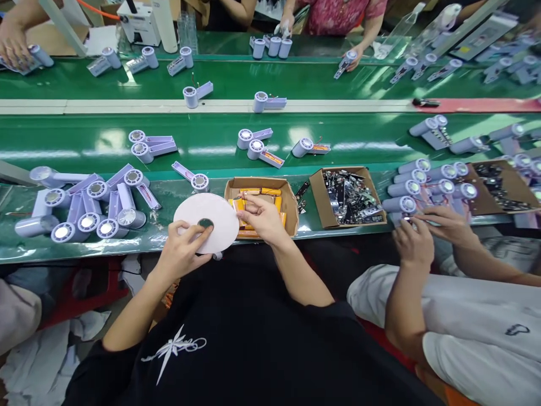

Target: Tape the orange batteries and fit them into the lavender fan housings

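Note:
My left hand (182, 252) grips a large white tape roll (211, 217) at the table's near edge, fingers curled round its rim and thumb near the centre hole. My right hand (261, 217) is pinched on something small at the roll's right side, just over a cardboard box (289, 194) of yellow battery packs (260, 192); what it pinches is too small to name. A pile of lilac handheld fan bodies (91, 203) lies left of the roll.
A second cardboard box (316, 197) holds small dark circuit boards. A neighbour's hands (426, 228) work on fan bodies at the right. More fans ride the green conveyor belt (211, 149). Other people's hands work across it.

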A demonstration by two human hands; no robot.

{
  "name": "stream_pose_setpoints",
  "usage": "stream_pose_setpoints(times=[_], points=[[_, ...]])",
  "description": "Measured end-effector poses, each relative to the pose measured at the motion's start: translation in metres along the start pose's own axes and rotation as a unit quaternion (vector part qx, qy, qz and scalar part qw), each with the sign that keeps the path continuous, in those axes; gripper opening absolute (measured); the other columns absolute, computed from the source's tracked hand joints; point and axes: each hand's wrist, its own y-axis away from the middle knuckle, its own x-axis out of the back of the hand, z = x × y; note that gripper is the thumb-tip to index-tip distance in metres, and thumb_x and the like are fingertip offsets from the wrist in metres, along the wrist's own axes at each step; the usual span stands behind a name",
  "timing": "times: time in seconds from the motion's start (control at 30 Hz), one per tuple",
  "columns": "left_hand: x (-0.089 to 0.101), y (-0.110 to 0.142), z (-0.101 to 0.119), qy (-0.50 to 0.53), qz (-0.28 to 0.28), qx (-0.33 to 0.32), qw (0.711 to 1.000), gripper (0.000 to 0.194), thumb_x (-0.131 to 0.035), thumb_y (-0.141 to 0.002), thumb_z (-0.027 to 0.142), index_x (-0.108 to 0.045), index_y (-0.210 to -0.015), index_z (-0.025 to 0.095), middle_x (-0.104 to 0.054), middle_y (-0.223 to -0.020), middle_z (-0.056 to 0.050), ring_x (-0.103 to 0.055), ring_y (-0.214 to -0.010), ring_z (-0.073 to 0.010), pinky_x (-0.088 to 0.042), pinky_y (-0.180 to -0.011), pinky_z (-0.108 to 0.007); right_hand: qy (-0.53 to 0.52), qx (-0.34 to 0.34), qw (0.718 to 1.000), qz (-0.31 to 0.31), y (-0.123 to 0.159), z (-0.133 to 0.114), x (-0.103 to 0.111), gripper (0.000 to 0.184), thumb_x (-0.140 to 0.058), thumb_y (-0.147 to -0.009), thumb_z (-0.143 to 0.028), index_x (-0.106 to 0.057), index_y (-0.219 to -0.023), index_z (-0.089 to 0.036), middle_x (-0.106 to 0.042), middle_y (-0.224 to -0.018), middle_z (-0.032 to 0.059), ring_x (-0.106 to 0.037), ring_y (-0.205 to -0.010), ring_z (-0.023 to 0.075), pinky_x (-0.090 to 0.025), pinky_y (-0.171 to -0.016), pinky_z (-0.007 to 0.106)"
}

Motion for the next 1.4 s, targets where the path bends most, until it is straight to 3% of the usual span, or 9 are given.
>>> stream_pose_setpoints(times=[0.2,0.3,0.43,0.6,0.7,0.8,0.97,1.2,1.4], points=[[-0.005,0.046,-0.029,0.01,-0.071,0.057,0.996,0.057,-0.088,-0.086,0.03,-0.073,-0.141,0.022,-0.079,-0.119,-0.014,-0.06,-0.115,-0.038,-0.05,-0.104,-0.054,-0.107,0.275,0.913,0.283,-0.019,-0.053,0.088,0.049,-0.083,-0.092,-0.06,-0.071,-0.132,-0.036,-0.079,-0.125,0.0025,-0.079,-0.117,0.0216,-0.069,-0.095,0.037],[0.006,0.035,-0.065,0.0,-0.067,0.076,0.995,0.055,-0.087,-0.088,0.035,-0.072,-0.14,0.025,-0.077,-0.129,-0.015,-0.055,-0.13,-0.0437,-0.048,-0.111,-0.061,-0.067,0.288,0.906,0.303,0.003,-0.063,0.133,0.057,-0.089,-0.087,-0.056,-0.069,-0.137,-0.041,-0.08,-0.123,0.0001,-0.081,-0.113,0.021,-0.069,-0.1,0.041],[-0.015,-0.094,-0.085,-0.015,-0.083,0.04,0.996,0.043,-0.07,-0.103,0.034,-0.07,-0.145,0.029,-0.076,-0.136,-0.012,-0.057,-0.133,-0.0373,-0.048,-0.115,-0.057,-0.064,0.239,0.921,0.301,0.027,-0.041,0.136,0.054,-0.099,-0.079,-0.048,-0.074,-0.125,-0.035,-0.085,-0.107,-0.0008,-0.084,-0.097,0.0194,-0.071,-0.088,0.035],[-0.112,-0.316,-0.084,-0.075,-0.212,0.024,0.974,0.083,-0.069,-0.094,0.02,-0.043,-0.173,0.021,-0.05,-0.171,-0.019,-0.043,-0.153,-0.0458,-0.046,-0.119,-0.059,-0.062,0.192,0.934,0.296,0.016,-0.023,0.108,0.061,-0.1,-0.077,-0.049,-0.07,-0.126,-0.031,-0.087,-0.102,0.0023,-0.087,-0.098,0.0263,-0.073,-0.086,0.041],[-0.148,-0.381,-0.093,-0.07,-0.322,0.015,0.944,0.069,-0.067,-0.095,0.026,-0.058,-0.164,0.027,-0.055,-0.165,-0.017,-0.051,-0.149,-0.0439,-0.049,-0.117,-0.055,-0.057,0.186,0.937,0.291,0.015,-0.023,0.113,0.061,-0.103,-0.072,-0.047,-0.071,-0.121,-0.028,-0.086,-0.1,0.002,-0.088,-0.097,0.0283,-0.074,-0.088,0.044],[-0.146,-0.382,-0.12,-0.069,-0.341,0.019,0.937,0.062,-0.068,-0.091,0.025,-0.069,-0.153,0.027,-0.063,-0.154,-0.016,-0.064,-0.135,-0.0377,-0.053,-0.113,-0.048,-0.06,0.187,0.932,0.304,0.026,-0.02,0.133,0.06,-0.108,-0.065,-0.041,-0.071,-0.111,-0.027,-0.085,-0.095,-0.0011,-0.088,-0.089,0.0289,-0.075,-0.083,0.044],[-0.117,-0.315,-0.177,-0.062,-0.381,0.023,0.922,0.056,-0.07,-0.082,0.019,-0.08,-0.137,0.023,-0.059,-0.156,-0.016,-0.059,-0.137,-0.0376,-0.053,-0.112,-0.045,-0.054,0.166,0.942,0.286,0.02,-0.022,0.147,0.059,-0.112,-0.054,-0.036,-0.07,-0.094,-0.024,-0.08,-0.083,-0.0057,-0.088,-0.076,0.0278,-0.075,-0.072,0.037],[-0.122,-0.294,-0.201,-0.027,-0.387,0.065,0.919,0.034,-0.072,-0.086,0.036,-0.085,-0.116,0.028,-0.079,-0.125,-0.008,-0.067,-0.12,-0.0282,-0.051,-0.105,-0.034,0.119,0.189,0.971,0.09,-0.118,-0.05,0.087,0.041,-0.099,-0.074,-0.038,-0.078,-0.106,-0.024,-0.085,-0.101,0.0041,-0.086,-0.096,0.0272,-0.072,-0.091,0.043],[-0.128,-0.306,-0.199,-0.009,-0.333,0.111,0.936,0.028,-0.06,-0.099,0.035,-0.08,-0.115,0.024,-0.083,-0.12,-0.009,-0.073,-0.109,-0.0254,-0.048,-0.09,-0.03,0.525,0.104,0.843,-0.057,-0.228,-0.041,0.052,0.038,-0.077,-0.098,-0.035,-0.074,-0.134,-0.023,-0.087,-0.115,0.0094,-0.081,-0.113,0.03,-0.061,-0.101,0.041]])
